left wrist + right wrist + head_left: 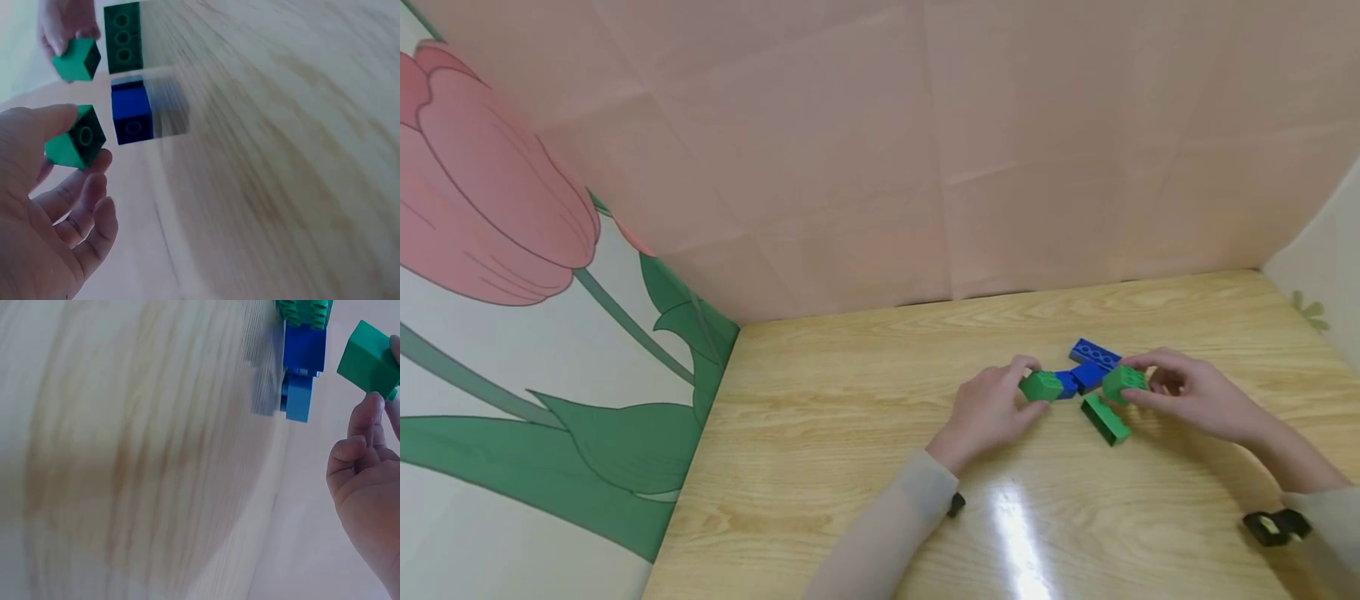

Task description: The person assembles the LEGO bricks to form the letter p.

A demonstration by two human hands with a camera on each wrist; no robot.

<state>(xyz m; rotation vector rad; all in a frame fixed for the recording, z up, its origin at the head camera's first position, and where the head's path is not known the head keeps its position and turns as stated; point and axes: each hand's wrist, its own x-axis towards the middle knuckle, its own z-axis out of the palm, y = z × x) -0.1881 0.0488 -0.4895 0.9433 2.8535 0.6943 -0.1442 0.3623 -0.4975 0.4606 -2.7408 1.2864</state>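
My left hand pinches a green toy brick between thumb and fingers; the left wrist view shows the hollow underside of that brick. A second green brick is pinched in my right hand, and its studs show in the head view. Between the two hands lie blue bricks on the table. Closer to me, a long green brick lies on its side, its hollow underside partly visible. Behind the blue bricks is a long blue brick.
The wooden table reaches back to a pinkish cloth backdrop. On the left stands a panel with a printed tulip. A white panel borders the right side. Black wrist devices sit at the sleeves.
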